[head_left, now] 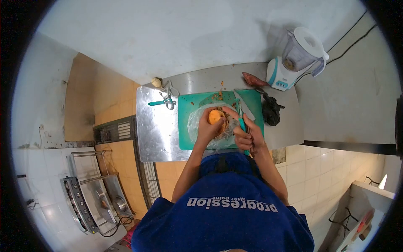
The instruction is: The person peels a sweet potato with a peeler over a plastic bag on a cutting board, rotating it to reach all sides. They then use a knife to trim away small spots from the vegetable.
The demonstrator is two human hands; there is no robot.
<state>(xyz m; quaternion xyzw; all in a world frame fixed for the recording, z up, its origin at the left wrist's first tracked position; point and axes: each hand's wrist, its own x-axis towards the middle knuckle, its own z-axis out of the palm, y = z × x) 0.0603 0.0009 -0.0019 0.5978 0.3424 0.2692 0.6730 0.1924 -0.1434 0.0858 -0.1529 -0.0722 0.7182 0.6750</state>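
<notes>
My left hand (206, 128) holds a peeled orange root vegetable (215, 116) over a clear plastic sheet (195, 126) strewn with peelings. The sheet lies on a green cutting board (187, 138). My right hand (247, 136) is closed on a teal-handled peeler (242, 122), whose tip sits just right of the vegetable. A knife (244, 107) lies on the board's far right part, beyond my right hand.
The board rests on a steel counter (155, 134). On the counter are scissors and a teal-handled tool (166, 100), a small round tuber (156, 82), an unpeeled reddish root (253, 79), a black bag (272, 110) and a blender (299, 59). A metal rack (92, 197) stands at lower left.
</notes>
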